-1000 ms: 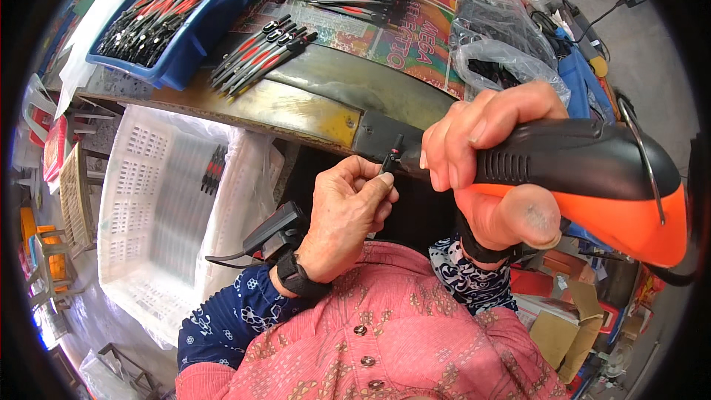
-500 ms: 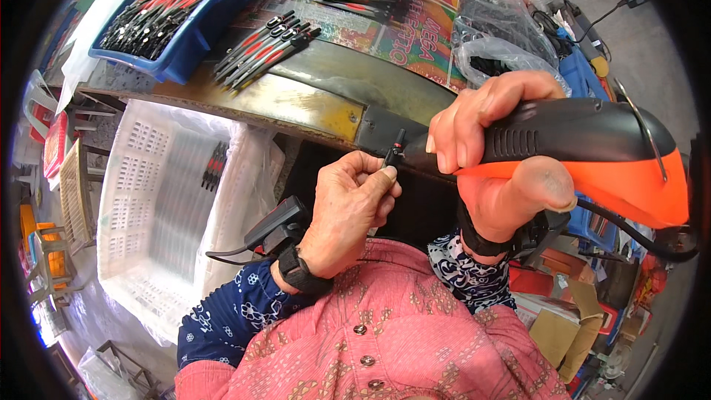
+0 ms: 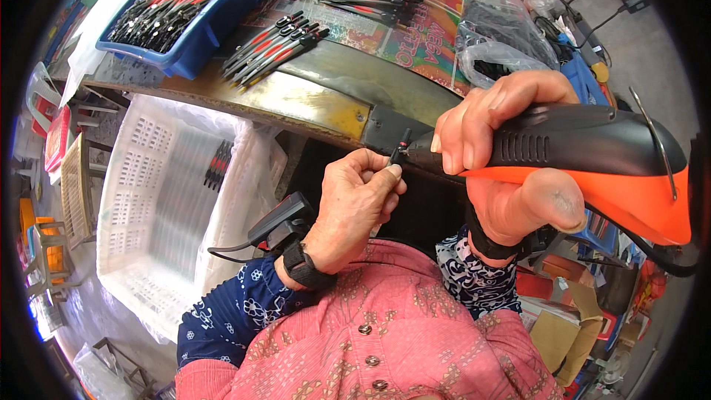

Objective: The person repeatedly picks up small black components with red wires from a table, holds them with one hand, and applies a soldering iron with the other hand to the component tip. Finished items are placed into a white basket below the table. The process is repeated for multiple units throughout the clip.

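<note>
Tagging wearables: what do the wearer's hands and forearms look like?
Left hand: bare, black wrist strap, boxy black device with thin black cable, navy sleeve with white flowers. Right hand: bare, black band at the wrist, dark sleeve with white swirls. Pink shirt beyond both sleeves.

Black-and-orange handheld power tool (image 3: pixel 592 150), right of frame: smooth plastic; ribbed black side, satin sheen.
Yellowish metal bench edging (image 3: pixel 300 107), upper centre: glossy, scuffed.
White perforated plastic basket (image 3: pixel 137 185), left: semi-matt.
Blue rectangular plastic bin (image 3: pixel 198 46), upper left: smooth, low gloss.
Clear plastic bag (image 3: pixel 503 21), upper right: wrinkled, shiny film.
Pink patterned shirt (image 3: pixel 318 337), lower centre: matt cloth.
</note>
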`<state>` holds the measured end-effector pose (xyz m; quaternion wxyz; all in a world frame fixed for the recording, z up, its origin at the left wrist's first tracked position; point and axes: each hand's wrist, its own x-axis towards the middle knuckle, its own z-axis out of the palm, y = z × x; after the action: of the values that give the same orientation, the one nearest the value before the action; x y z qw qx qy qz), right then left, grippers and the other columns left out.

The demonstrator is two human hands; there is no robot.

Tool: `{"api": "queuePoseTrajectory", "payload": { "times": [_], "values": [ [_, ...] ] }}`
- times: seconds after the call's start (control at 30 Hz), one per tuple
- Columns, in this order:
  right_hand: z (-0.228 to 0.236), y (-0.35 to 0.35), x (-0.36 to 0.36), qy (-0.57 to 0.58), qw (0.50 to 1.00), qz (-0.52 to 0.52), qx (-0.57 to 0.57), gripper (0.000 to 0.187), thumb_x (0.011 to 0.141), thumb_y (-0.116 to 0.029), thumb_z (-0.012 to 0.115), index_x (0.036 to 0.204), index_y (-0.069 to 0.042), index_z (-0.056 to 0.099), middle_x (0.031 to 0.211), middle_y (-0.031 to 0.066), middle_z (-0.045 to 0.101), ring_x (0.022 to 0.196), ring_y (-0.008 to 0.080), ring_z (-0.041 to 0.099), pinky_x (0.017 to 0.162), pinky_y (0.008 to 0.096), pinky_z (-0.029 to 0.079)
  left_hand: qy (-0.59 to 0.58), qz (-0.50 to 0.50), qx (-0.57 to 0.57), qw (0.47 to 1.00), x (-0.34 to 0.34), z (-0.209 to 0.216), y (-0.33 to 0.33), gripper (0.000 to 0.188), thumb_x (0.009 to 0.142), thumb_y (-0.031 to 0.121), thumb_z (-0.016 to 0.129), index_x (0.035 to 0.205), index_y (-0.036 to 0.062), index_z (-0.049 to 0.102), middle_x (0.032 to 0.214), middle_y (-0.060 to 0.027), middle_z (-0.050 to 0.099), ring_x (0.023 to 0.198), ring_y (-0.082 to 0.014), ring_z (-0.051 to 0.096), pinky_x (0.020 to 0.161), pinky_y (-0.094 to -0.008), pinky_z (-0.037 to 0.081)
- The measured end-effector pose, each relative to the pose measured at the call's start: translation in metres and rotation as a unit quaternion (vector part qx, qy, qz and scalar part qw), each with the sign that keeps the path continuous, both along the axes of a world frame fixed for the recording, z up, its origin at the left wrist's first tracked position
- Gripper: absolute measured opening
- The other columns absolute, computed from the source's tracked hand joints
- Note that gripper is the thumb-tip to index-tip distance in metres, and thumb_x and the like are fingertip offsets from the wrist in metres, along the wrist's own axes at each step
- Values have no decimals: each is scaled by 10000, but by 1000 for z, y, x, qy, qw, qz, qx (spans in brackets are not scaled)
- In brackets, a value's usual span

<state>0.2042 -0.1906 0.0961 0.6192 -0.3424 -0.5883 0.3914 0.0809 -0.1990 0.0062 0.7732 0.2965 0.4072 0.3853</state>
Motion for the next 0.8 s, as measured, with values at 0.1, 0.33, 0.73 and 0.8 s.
{"api": "queuePoseTrajectory", "payload": {
  "times": [0.1,0.33,0.73,0.8],
  "values": [
    [-1,2,1,-9,1000,4,4,822,557,-705,680,931,-9,454,629,39,487,497,147,493,483,286,428,-6,1,-2,1000,0,1,0,98,876,82,563,863,-12,540,664,-39,575,472,-58,451,388,-192,339],
    [-3,4,3,-11,1000,7,-5,809,558,-700,684,936,-22,457,635,37,506,510,156,511,489,285,431,-11,-3,-9,1000,-1,0,1,113,884,106,572,867,-1,542,680,-34,581,493,-52,459,415,-184,343],
    [-2,7,2,-17,1000,16,-14,778,561,-683,700,917,-39,447,641,38,512,512,157,515,493,289,435,14,-13,-15,1000,-1,3,2,114,877,107,582,875,1,540,680,-32,586,495,-51,460,417,-184,343],
    [-3,9,3,-4,999,36,-13,782,559,-686,699,920,-40,447,642,37,512,514,159,516,502,295,439,9,-20,-17,1000,-2,2,3,159,882,165,610,883,20,545,695,-15,594,506,-36,464,436,-167,338]
  ]
}}
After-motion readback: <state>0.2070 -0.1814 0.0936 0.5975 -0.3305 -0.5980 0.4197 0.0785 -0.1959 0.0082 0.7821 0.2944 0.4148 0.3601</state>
